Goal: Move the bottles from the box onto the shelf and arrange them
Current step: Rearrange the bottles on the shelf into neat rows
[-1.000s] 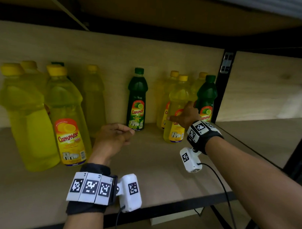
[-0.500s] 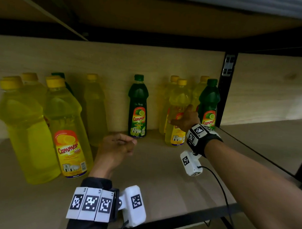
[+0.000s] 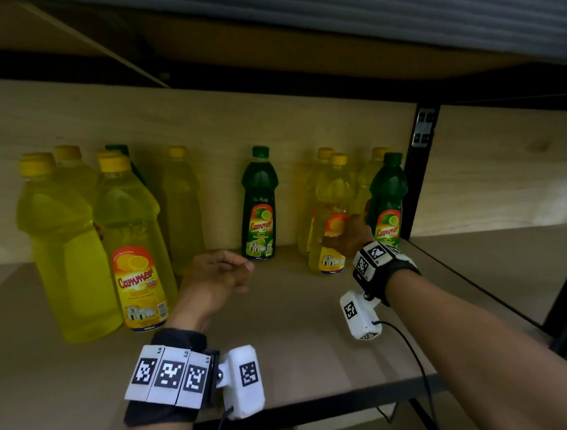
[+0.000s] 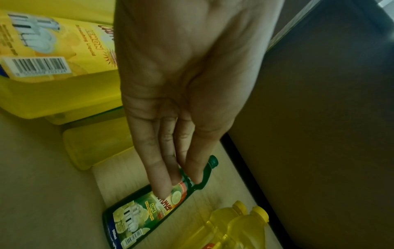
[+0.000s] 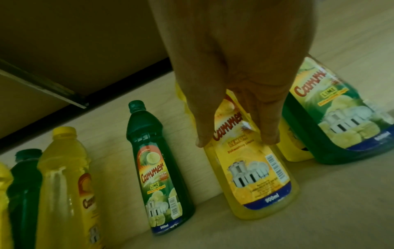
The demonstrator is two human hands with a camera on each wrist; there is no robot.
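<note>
Yellow and green dish-soap bottles stand on the wooden shelf (image 3: pixel 304 328). My right hand (image 3: pixel 339 233) grips a yellow lemon bottle (image 3: pixel 332 197) at its label. In the right wrist view the thumb and fingers of that hand (image 5: pixel 234 139) straddle the bottle (image 5: pixel 255 176), which stands upright on the board. A green lime bottle (image 3: pixel 387 192) stands just right of it, and another green bottle (image 3: pixel 259 207) stands alone at the back centre. My left hand (image 3: pixel 219 277) hovers over the shelf with relaxed fingers, holding nothing. The left wrist view shows its straight fingers (image 4: pixel 162 185) pointing toward the centre green bottle (image 4: pixel 145 214).
Several large yellow bottles (image 3: pixel 130 235) crowd the shelf's left side, with a green one hidden behind them. More yellow bottles stand behind the held one. A black upright post (image 3: pixel 418 174) bounds the bay on the right. The box is not in view.
Only the head view has shifted slightly. My right hand stays on the yellow bottle and my left hand keeps its place.
</note>
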